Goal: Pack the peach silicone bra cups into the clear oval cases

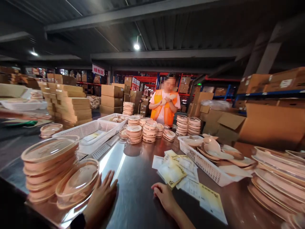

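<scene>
My left hand (103, 195) lies with its fingers stretched out at the right side of a short stack of round, pinkish packs with clear covers (79, 181). A taller stack of the same packs (50, 168) stands just left of it. Over the dark shiny table (133, 194), my right hand (165, 196) is loosely closed, its fingers curled in, and nothing shows in it. Closest to that hand are several white and yellow printed leaflets (173, 173), spread overlapping on the tabletop.
A white perforated basket (202, 163) holds loose pinkish pieces, with large stacked packs (278, 181) on its right. More packs (150, 127) stand at the table's far end. White baskets (83, 132) line the left. Opposite, a person in an orange vest (157, 101) stands before boxes and shelves.
</scene>
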